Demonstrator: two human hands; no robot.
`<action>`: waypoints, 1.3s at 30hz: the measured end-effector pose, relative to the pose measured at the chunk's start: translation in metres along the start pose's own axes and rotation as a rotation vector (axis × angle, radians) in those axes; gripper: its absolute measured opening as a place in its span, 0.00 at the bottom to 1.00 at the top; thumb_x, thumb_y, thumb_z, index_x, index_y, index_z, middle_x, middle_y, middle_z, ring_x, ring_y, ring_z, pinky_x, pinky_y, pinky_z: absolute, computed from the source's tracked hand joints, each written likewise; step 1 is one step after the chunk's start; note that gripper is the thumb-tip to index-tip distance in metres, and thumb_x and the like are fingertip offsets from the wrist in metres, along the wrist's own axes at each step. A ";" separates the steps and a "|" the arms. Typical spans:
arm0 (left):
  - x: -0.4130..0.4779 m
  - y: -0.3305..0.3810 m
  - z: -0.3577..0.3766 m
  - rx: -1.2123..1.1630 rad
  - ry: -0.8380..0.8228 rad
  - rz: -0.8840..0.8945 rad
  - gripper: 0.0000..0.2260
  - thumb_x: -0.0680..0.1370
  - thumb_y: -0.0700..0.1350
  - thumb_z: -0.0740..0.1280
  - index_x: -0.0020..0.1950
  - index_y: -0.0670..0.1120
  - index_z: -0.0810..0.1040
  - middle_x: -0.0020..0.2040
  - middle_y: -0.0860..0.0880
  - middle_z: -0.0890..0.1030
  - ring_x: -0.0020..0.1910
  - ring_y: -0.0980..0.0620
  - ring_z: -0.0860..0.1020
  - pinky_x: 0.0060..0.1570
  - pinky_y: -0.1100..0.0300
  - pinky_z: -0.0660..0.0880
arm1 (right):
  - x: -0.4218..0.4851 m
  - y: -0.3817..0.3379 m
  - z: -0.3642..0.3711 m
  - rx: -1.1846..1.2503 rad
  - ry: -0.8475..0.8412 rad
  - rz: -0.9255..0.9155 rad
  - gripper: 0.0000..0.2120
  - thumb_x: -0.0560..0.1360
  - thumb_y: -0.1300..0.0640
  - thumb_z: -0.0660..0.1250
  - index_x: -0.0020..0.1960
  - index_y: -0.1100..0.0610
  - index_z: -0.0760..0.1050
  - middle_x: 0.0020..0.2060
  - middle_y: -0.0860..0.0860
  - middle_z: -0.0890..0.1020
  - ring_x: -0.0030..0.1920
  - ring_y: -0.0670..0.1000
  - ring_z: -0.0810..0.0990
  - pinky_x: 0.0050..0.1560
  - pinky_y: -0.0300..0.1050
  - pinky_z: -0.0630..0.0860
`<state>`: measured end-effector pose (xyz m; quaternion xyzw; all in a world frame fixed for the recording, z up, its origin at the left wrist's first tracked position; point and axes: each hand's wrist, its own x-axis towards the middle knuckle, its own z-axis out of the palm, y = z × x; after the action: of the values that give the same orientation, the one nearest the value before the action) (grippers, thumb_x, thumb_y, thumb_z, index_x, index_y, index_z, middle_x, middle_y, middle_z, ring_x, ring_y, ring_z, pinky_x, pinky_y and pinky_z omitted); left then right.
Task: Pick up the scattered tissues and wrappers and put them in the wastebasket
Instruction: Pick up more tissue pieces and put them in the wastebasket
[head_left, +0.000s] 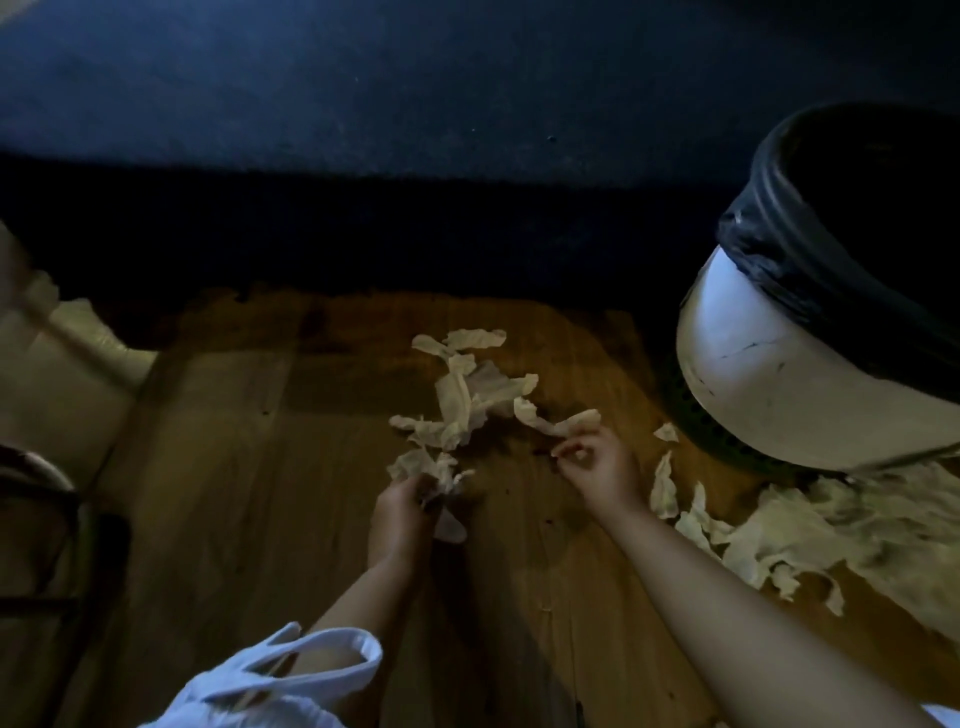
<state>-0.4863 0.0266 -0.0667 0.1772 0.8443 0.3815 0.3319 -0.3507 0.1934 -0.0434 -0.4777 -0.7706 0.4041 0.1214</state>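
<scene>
Open wooden floor (234, 467) is left beside the torn tissues (467, 395) on their left, bounded at the far left by pale furniture (52, 395) and a dark metal frame (52, 478). On the right, passage is narrowed by the wastebasket (769, 364), against whose foot more tissue scraps (857, 519) are heaped. Its liner-rimmed mouth is left uncovered.
</scene>
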 end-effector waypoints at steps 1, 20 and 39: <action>0.000 0.003 -0.003 0.000 -0.005 0.061 0.07 0.76 0.42 0.66 0.54 0.50 0.78 0.53 0.49 0.78 0.52 0.50 0.78 0.54 0.51 0.78 | 0.009 -0.005 0.000 0.005 0.009 0.008 0.06 0.73 0.65 0.68 0.49 0.62 0.79 0.64 0.54 0.72 0.66 0.52 0.69 0.57 0.34 0.62; 0.041 0.079 0.019 0.162 -0.334 0.076 0.19 0.68 0.44 0.75 0.55 0.42 0.75 0.53 0.44 0.78 0.50 0.45 0.79 0.49 0.49 0.79 | -0.028 0.048 -0.044 0.022 0.199 0.065 0.10 0.72 0.64 0.68 0.53 0.60 0.80 0.47 0.51 0.81 0.48 0.47 0.78 0.40 0.26 0.68; -0.076 0.293 0.052 -0.582 -0.258 0.464 0.13 0.72 0.48 0.72 0.54 0.45 0.80 0.45 0.48 0.83 0.43 0.53 0.82 0.40 0.63 0.79 | -0.087 -0.068 -0.237 0.416 0.757 -0.084 0.02 0.73 0.59 0.69 0.45 0.56 0.78 0.32 0.44 0.78 0.29 0.32 0.76 0.30 0.23 0.71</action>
<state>-0.3823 0.2019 0.1635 0.3085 0.5896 0.6445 0.3767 -0.2135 0.2262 0.1765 -0.5256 -0.5929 0.3417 0.5054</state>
